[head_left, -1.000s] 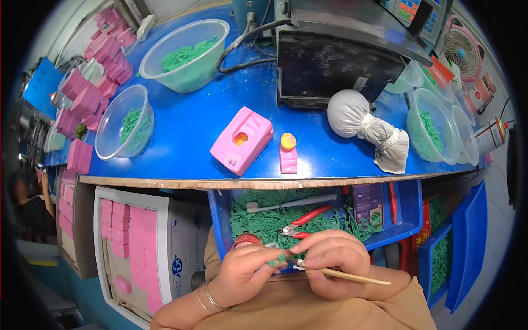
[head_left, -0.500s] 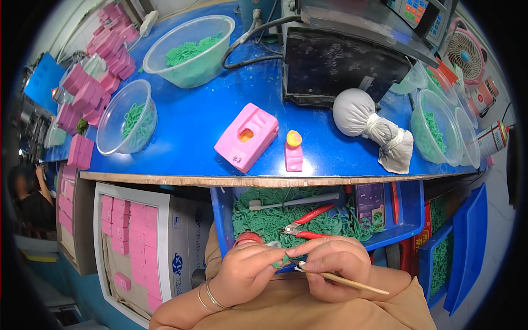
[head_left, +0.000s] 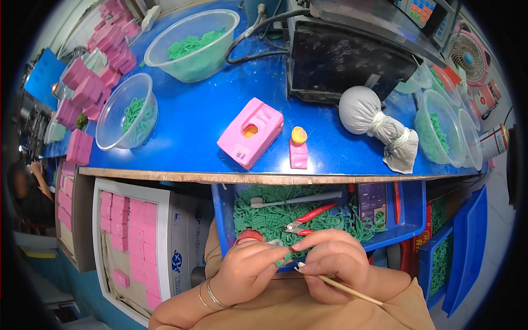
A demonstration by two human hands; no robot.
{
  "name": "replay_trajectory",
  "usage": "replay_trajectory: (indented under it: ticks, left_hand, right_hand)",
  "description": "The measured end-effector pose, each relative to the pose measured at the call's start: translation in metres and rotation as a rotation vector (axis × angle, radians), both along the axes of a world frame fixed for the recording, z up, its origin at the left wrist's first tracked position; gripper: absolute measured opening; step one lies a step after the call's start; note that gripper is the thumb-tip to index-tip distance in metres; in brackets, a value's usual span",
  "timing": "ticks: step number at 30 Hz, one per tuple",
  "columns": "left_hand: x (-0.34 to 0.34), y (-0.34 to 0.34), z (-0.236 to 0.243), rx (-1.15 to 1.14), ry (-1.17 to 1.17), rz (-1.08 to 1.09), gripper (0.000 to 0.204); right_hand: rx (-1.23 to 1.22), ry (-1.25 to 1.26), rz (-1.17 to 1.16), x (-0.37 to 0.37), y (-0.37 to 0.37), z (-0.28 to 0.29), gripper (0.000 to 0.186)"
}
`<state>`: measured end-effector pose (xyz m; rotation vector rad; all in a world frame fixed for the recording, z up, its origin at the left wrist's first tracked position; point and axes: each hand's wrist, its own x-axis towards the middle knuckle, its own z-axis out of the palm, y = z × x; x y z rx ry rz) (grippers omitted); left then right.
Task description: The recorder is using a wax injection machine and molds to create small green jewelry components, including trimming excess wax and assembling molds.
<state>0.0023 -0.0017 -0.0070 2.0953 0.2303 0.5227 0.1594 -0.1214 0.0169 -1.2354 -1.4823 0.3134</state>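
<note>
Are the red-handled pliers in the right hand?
No, the right hand holds a wooden-handled tool, while the pliers lie on green scraps in the blue tray.

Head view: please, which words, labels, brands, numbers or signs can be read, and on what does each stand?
I do not copy wording; markings stand on:
Holed pink block: handwritten mark, legible.
White-rimmed box: dark logo, lettering.
Red package: yellow characters, partly hidden.
Red-handled cutters, purple screen, keypad: too small.
Can: too small.

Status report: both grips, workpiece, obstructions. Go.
Left grip: pinching small green piece. Right grip: wooden tool, held just off the piece. Nothing seen between them.
</note>
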Motion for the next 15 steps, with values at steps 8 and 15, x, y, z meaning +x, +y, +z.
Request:
replay_trajectory:
  ticks: [8, 15]
  left_hand:
    - [0.003, -0.004, 0.005, -0.525, 0.063, 0.042, 0.024]
    - [0.007, -0.007, 0.002, -0.768, -0.066, -0.054, 0.03]
  right_hand:
    - [-0.089, -0.084, -0.105, 0.001, -0.003, -0.007, 0.029]
    - [-0.105, -0.464, -0.284, -0.008, 0.005, -0.02, 0.027]
